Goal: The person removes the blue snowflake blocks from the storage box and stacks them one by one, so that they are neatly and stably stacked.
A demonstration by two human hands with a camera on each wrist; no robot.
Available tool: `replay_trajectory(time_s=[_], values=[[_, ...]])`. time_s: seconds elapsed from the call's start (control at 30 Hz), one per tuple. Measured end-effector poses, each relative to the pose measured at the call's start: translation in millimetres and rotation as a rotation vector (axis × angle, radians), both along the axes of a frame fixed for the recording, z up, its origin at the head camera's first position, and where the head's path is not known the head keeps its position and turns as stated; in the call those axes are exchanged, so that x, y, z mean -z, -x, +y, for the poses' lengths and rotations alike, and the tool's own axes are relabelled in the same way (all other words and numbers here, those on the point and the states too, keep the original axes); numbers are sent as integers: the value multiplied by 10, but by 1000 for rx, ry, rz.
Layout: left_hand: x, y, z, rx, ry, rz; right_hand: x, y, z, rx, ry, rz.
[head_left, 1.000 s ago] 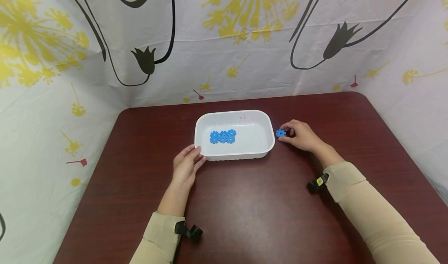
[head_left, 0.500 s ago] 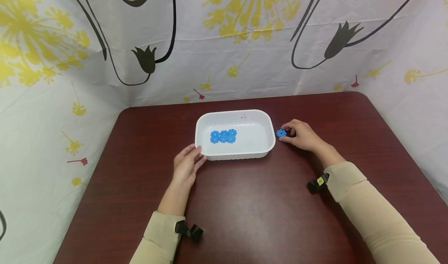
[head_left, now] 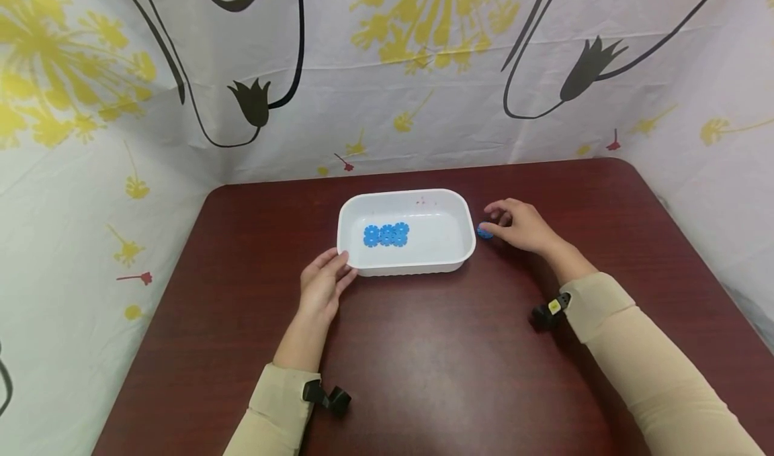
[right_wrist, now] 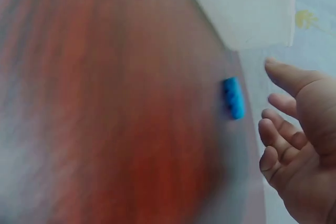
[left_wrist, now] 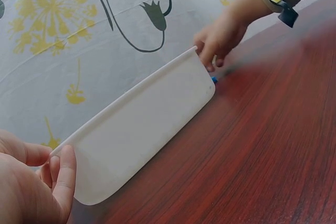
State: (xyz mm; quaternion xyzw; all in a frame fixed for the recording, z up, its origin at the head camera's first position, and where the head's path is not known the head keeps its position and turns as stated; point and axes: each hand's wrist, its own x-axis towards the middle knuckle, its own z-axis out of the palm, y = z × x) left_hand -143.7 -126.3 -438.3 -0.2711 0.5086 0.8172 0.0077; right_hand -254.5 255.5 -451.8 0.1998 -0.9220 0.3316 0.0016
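My left hand (head_left: 320, 288) pinches the near left corner of a white plastic tray (head_left: 417, 268), thumb over the rim and fingers beneath. Inside the tray, left of its middle, several blue snowflake discs (head_left: 387, 236) lie in a cluster. My right hand (head_left: 523, 226) hovers just right of the tray with fingers loosely bent and parted, holding nothing. Below its thumb, beside the tray's right end, a blue snowflake piece (right_wrist: 233, 98) rests on the table. Its ridged edge looks thick; I cannot tell whether it is one disc or a stack.
The dark red wooden table (head_left: 423, 369) spreads around the tray. A white cloth (head_left: 423, 133) with yellow and grey flower prints hangs behind the table and along its sides. Each sleeve cuff carries a small black camera mount (head_left: 326, 398).
My right hand has let go of the blue snowflake piece and risen slightly above it; the piece stays on the table. The left hand and tray have not visibly moved.
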Motion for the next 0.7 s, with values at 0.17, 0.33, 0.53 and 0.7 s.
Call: replay_trajectory(time_s=[0.17, 0.33, 0.53, 0.7], values=[[14, -1, -4, -5, 1, 0, -155, 46, -143, 74, 92, 7], [26, 4, -10, -4, 0, -5, -281, 63, -306, 103, 175, -7], [28, 7, -21, 7, 11, -8, -375, 55, -521, 88, 234, 0], [26, 8, -11, 5, 8, 14, -414, 59, -684, 28, 252, 43]])
